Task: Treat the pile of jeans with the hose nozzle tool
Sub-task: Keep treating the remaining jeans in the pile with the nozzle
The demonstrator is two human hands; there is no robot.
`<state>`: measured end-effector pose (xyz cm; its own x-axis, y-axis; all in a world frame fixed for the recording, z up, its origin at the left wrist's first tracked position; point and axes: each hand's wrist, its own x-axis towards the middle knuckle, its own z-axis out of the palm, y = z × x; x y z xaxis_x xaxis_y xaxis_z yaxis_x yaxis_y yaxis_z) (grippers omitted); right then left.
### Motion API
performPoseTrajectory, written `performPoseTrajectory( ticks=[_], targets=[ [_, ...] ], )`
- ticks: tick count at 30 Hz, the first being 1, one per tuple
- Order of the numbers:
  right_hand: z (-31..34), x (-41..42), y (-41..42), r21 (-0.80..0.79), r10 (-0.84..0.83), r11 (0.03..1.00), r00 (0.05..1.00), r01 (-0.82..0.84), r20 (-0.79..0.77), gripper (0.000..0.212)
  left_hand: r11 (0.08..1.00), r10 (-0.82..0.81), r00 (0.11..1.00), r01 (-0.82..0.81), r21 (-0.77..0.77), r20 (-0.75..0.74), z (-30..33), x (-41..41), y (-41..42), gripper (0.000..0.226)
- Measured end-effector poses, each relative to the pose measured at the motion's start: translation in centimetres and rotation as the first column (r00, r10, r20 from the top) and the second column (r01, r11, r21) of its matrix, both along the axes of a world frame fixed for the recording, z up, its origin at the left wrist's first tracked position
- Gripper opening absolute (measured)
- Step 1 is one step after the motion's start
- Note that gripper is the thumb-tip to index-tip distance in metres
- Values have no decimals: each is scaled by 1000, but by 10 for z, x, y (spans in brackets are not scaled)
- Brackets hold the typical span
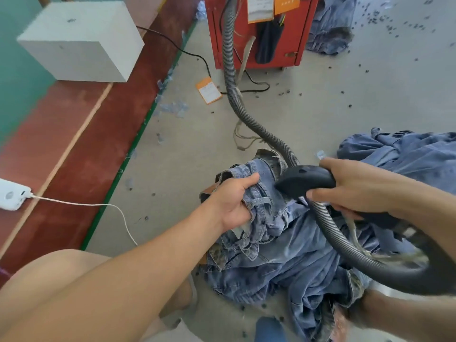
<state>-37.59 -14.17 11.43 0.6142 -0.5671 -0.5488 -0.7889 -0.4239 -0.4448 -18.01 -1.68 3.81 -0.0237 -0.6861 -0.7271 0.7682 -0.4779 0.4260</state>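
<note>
Head view: left hand (235,201) gripped bunched waistband of faded blue denim jeans pile (291,255); right hand (355,188) clasped black plastic hose nozzle (303,181), tip touching denim. Grey ribbed hose (230,77) ran over littered grey concrete floor (357,95) to red metal cabinet (261,33).

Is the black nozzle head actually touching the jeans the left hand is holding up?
Cannot tell. In the head view the nozzle head overlaps the jeans gripped by the left hand, but no plain contact or gap shows. The right hand holds the nozzle.
</note>
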Motion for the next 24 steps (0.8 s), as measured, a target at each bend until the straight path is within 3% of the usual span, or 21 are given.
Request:
performPoseTrajectory(
  ticks=[4, 6, 9, 13, 16, 19, 21, 24],
  targets=[
    [-14, -1, -20, -137, -214, 967, 976, 217, 35, 29, 1000, 6, 1000, -6, 13, 26, 2, 2, 0, 37],
    [-11, -8, -26, -30, -316, 946, 942, 321, 110, 26, 1000, -10, 999, 10, 25, 37, 5, 0, 1, 37],
    [5, -17, -21, 156, -271, 956, 952, 249, 143, 18, 1000, 5, 999, -6, 13, 39, 7, -3, -4, 35],
    [3, -9, -4, 154, -138, 980, 989, 128, 58, 19, 999, -34, 999, 34, -13, 17, 7, -10, -9, 33],
    [-11, 0, -16, 178, -371, 920, 923, 350, 102, 24, 996, -86, 996, 86, -2, 30, 5, -15, -9, 29],
    [-14, 1, -32, 264, -539, 828, 831, 494, 136, 29, 989, -144, 980, 147, -10, 135, 4, -17, -7, 31],
    [-13, -5, -40, 306, -559, 808, 819, 504, 126, 29, 983, -182, 959, 186, 2, 220, 3, -18, -6, 32],
    [-5, -14, -48, 371, -478, 827, 876, 423, 68, 26, 984, -174, 930, 178, 19, 324, -1, -15, -4, 32]
  ],
)
